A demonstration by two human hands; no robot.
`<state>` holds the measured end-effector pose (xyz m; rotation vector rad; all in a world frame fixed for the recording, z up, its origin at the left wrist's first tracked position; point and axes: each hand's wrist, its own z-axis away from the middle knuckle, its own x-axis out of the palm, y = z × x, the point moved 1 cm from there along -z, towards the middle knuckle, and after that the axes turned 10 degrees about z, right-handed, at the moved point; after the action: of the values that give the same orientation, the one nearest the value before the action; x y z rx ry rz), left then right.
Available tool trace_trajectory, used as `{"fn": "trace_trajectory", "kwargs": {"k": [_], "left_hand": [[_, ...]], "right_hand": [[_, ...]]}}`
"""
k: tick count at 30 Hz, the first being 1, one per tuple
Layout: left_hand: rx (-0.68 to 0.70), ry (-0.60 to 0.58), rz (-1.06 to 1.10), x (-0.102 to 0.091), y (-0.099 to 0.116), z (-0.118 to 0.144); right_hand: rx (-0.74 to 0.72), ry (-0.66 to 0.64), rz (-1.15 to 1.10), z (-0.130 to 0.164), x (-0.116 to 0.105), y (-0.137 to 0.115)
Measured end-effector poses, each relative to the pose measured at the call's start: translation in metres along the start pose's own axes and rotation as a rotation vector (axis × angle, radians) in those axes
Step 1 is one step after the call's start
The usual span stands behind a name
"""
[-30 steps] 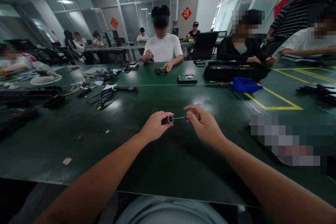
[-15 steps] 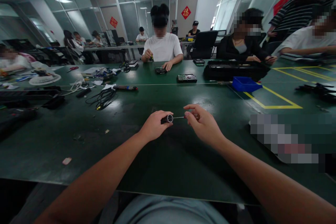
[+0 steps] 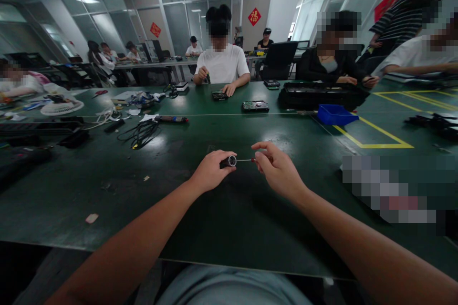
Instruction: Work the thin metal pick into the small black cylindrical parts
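Note:
My left hand (image 3: 211,170) is closed around a small dark cylindrical part (image 3: 229,161), whose round, light-rimmed end faces me. From the right, my right hand (image 3: 279,167) grips a screwdriver (image 3: 246,160) by its handle, mostly hidden in the fingers, with a bit of red showing. Its thin metal shaft lies level and reaches the cylinder's side near the rim. Whether the tip sits in a screw is too small to tell. Both hands are above the green table (image 3: 214,219).
Across the table a person in a white shirt (image 3: 223,64) works on a dark device (image 3: 219,95). A hard drive (image 3: 255,106), a blue tray (image 3: 337,114) and a long black housing (image 3: 322,95) lie beyond my hands. Coiled black cables (image 3: 141,133) and an electric screwdriver (image 3: 172,119) are at left.
The fingers of my right hand have shifted slightly on the screwdriver handle. My left hand and the cylindrical part stay in place.

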<state>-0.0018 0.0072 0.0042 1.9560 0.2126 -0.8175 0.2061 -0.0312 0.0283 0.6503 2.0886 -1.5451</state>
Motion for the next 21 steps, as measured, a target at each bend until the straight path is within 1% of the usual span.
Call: {"fn": "trace_trajectory", "kwargs": {"k": [2, 6, 10, 13, 18, 21], "left_hand": [[-0.006, 0.014, -0.003, -0.0007, -0.0006, -0.0002], [-0.005, 0.022, -0.004, -0.0005, -0.0006, -0.0007], [0.004, -0.008, -0.001, 0.0013, 0.0003, -0.0007], [0.003, -0.009, -0.002, 0.0012, 0.0002, -0.0004], [-0.019, 0.024, -0.003, -0.0018, -0.0006, -0.0008], [-0.022, 0.026, -0.006, -0.0018, -0.0004, -0.0010]], "right_hand": [[-0.019, 0.014, -0.001, -0.0004, 0.0011, 0.0018], [-0.001, 0.026, -0.053, -0.0019, 0.0012, 0.0031], [0.030, -0.027, -0.069, -0.0021, -0.0002, 0.0012], [0.049, -0.025, -0.056, -0.0015, -0.0001, 0.0009], [0.022, 0.009, -0.067, -0.0025, 0.0019, 0.0026], [0.019, -0.004, -0.082, -0.0036, 0.0014, 0.0030]]}}
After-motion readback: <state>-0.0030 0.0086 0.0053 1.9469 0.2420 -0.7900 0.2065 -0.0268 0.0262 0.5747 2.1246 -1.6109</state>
